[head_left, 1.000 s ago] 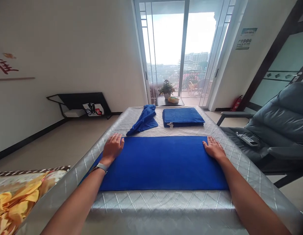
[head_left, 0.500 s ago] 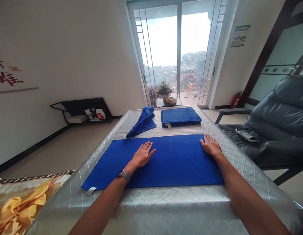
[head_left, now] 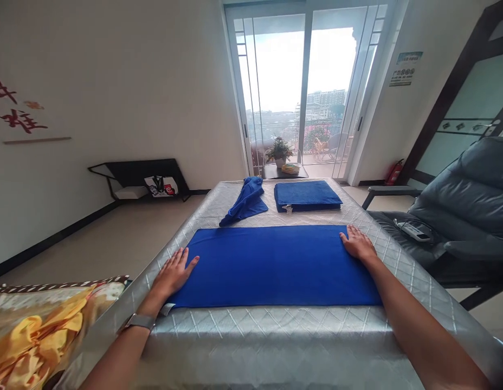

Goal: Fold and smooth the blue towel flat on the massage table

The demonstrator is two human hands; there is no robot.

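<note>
A long blue towel [head_left: 276, 265] lies flat across the silver quilted table [head_left: 251, 336]. My left hand [head_left: 173, 274] rests flat with fingers stretched out on the towel's left end, near its front corner. My right hand [head_left: 358, 244] lies flat with fingers spread on the towel's far right corner. Neither hand holds anything. Behind the towel lie a crumpled blue towel [head_left: 245, 201] and a neatly folded blue towel [head_left: 307, 195].
A dark recliner chair [head_left: 458, 216] with a remote on its seat stands close to the table's right side. A yellow flowered cushion [head_left: 36, 330] is at the lower left. A small table with a potted plant [head_left: 279, 151] stands by the balcony doors.
My left hand slid from the towel's left far edge to its middle, then back out to the left end near the front. My right hand stayed on the right far corner.
</note>
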